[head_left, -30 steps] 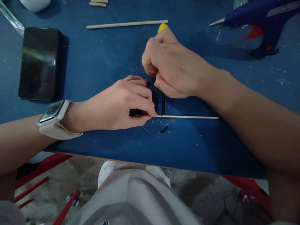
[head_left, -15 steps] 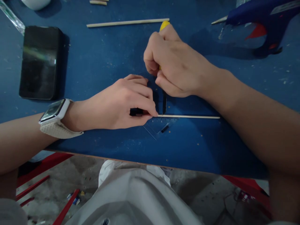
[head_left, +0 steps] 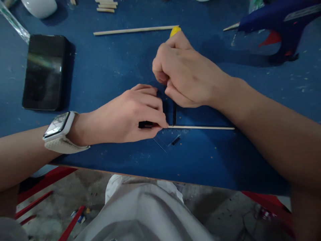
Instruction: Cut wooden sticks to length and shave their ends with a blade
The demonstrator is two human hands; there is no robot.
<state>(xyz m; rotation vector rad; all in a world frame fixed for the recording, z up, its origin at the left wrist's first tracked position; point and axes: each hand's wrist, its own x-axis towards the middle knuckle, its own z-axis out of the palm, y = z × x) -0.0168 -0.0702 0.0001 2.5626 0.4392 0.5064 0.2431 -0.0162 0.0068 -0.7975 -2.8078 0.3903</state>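
My left hand (head_left: 135, 112) pinches a thin wooden stick (head_left: 205, 128) between thumb and index finger, holding it down along the edge of a clear plastic ruler (head_left: 165, 140). The stick's left part is hidden under that hand. In my right hand (head_left: 187, 72) is a yellow-handled utility knife (head_left: 175, 31), gripped in a closed fist. Its dark blade points toward me, and the tip meets the stick just right of my left fingertips. Most of the handle is covered by my fingers.
Another wooden stick (head_left: 135, 30) lies farther back, with several short cut pieces (head_left: 106, 6) behind it. A blue glue gun (head_left: 273, 26) rests at the back right. At left are a black box (head_left: 45, 72) and a white rounded object (head_left: 40, 7). The table's front edge (head_left: 120, 173) is close to me.
The camera view has shifted slightly, so the table things appear a little lower. Both hands keep their grips, and the knife tip stays at the same part of the stick.
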